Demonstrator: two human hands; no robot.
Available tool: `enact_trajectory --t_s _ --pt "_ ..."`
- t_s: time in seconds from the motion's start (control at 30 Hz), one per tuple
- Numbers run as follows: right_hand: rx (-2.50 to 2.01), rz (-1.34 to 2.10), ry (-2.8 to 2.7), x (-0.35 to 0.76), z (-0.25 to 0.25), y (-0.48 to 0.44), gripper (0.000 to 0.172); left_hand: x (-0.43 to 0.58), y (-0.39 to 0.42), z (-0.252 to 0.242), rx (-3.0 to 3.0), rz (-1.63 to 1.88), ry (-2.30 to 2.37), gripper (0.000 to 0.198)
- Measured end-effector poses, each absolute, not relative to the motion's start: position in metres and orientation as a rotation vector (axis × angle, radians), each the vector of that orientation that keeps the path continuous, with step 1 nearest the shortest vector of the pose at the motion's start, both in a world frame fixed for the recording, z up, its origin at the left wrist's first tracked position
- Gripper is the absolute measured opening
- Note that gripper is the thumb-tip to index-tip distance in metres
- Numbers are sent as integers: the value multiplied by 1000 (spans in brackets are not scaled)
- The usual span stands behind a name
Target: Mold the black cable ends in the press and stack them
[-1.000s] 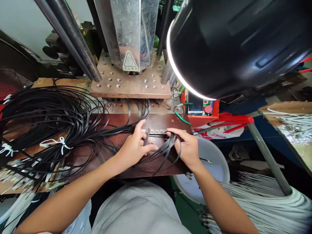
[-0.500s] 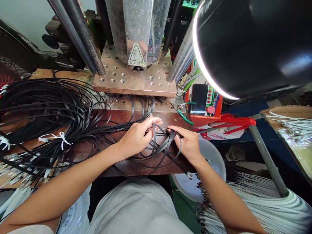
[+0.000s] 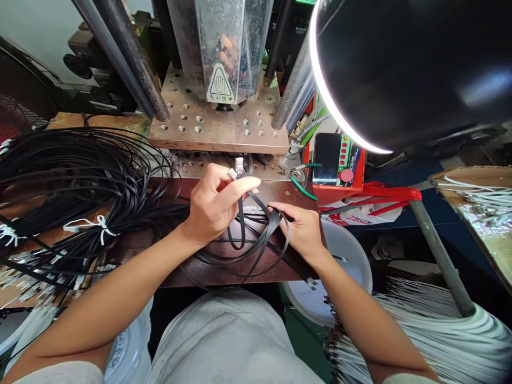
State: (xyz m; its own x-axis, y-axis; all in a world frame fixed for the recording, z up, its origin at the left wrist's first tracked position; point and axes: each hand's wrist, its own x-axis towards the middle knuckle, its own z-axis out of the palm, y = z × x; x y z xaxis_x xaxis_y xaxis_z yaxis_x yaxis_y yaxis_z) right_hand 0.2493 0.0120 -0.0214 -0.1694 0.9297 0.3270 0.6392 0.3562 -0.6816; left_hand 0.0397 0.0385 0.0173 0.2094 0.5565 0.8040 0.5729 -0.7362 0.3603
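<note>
My left fingers pinch one flat black cable upright, its metal terminal pointing up; my loosely curled right fingers rest on its loops, just above the counter.

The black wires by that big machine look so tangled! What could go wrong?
The left hand holds a metal-tipped flat black cable close to the steel press ram, and its label warns about hurt hands, so fingers might get pinched if the ram came down. The loops by the right hand could also snag the big cable bundle and pull it into a knot.
</note>
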Motion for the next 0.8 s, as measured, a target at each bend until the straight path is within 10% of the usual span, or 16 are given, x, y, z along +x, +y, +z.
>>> enact_trajectory --t_s 0.37,0.8 --pt "-1373 371 -2167 257 -19 6 30 56 39 -2 -3005 -1662 -1134 19" --pt "-1381 424 -1821 273 -23 -1 37 58 45 -10 -3217 -939 -1449 19"
